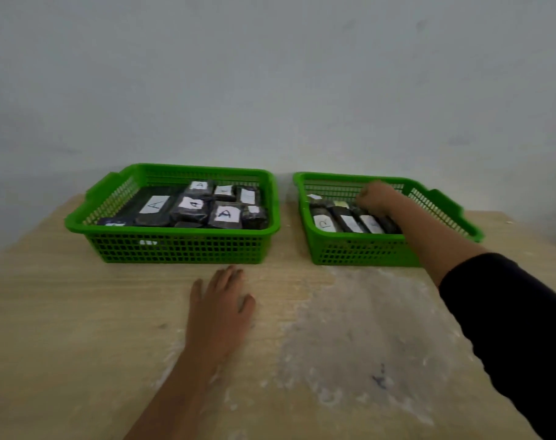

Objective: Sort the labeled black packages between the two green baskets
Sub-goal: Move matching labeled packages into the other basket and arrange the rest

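The left hand (218, 308) lies nearest, flat on the wooden table (63, 328), fingers straight and slightly spread, holding nothing, just in front of the left green basket (175, 246). A pale, scuffed patch (359, 328) marks the tabletop to its right.

Beyond that, the right hand (376, 198), in a black sleeve (518, 328), reaches over the front wall of the right green basket (359, 249) and sits among the black packages (349, 222) there. Its fingers look curled downward, but motion blur hides whether they pinch a package or only press on one; I cannot tell. At least 3 white labels face up in a row in this basket; 1 seems to read B.

The step appears to be setting or taking a package in the right basket. To do it well, the hand should read the label before it commits and come straight up, clear of the basket's front wall and neighbouring packages, so the tidy row is not dragged askew.

The left basket holds the A-labeled packages (224, 214), several piled loosely. The 2 baskets sit near each other, apart, against a plain pale wall (270, 74).
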Motion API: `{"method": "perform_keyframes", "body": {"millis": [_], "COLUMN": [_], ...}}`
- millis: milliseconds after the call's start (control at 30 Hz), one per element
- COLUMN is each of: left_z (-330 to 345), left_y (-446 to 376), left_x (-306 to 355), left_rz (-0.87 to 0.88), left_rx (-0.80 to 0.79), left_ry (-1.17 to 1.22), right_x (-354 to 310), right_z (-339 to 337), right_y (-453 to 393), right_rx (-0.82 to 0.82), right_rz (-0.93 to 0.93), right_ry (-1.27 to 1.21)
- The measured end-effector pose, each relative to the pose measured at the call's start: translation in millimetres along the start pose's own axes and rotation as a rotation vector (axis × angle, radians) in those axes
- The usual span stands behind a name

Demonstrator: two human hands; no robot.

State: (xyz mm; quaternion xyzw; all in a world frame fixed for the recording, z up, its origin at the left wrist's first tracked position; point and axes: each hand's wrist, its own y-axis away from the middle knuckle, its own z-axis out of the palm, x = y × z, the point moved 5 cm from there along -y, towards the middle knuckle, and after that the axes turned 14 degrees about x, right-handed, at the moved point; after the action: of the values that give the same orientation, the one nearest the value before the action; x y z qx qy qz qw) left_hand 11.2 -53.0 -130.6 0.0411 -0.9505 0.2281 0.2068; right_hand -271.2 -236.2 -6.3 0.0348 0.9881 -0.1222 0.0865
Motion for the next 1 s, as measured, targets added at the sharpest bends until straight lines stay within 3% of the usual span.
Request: {"method": "perform_keyframes", "body": {"millis": [133,233,467,567,633,767,900,1000], "left_z": [-3.9,-4.5,-5.1,-4.8,-4.8,-4.5,-3.5,-4.0], "left_y": [0.2,0.2,1.0,0.8,0.9,0.9,0.8,1.4], "left_x": [2.3,1.1,0.6,1.0,0.7,-0.3,0.3,-0.2], "left_rz": [-0.008,-0.010,-0.017,-0.013,-0.010,-0.013,-0.014,-0.019], "left_rx": [-0.003,-0.032,-0.023,-0.019,-0.016,-0.023,-0.030,-0.032], "left_ry": [-0.026,-0.011,0.011,0.009,0.009,0.010,0.015,0.014], "right_x": [32.0,31.9,20.4,20.6,25.0,29.8,29.3,17.5], "right_z": [28.8,38.7,37.0,25.6,20.4,28.2,23.4,29.8], "right_y": [20.4,17.3,15.5,13.0,12.4,18.4,12.7,19.1], "right_rx": [-0.272,-0.361,-0.336,-0.142,-0.066,-0.174,-0.078,-0.219], "right_rz": [-0.083,-0.113,-0.170,-0.094,-0.046,-0.049,-0.051,-0.158], "right_ry": [0.070,0.111,0.021,-0.140,-0.100,-0.035,-0.140,-0.078]}}
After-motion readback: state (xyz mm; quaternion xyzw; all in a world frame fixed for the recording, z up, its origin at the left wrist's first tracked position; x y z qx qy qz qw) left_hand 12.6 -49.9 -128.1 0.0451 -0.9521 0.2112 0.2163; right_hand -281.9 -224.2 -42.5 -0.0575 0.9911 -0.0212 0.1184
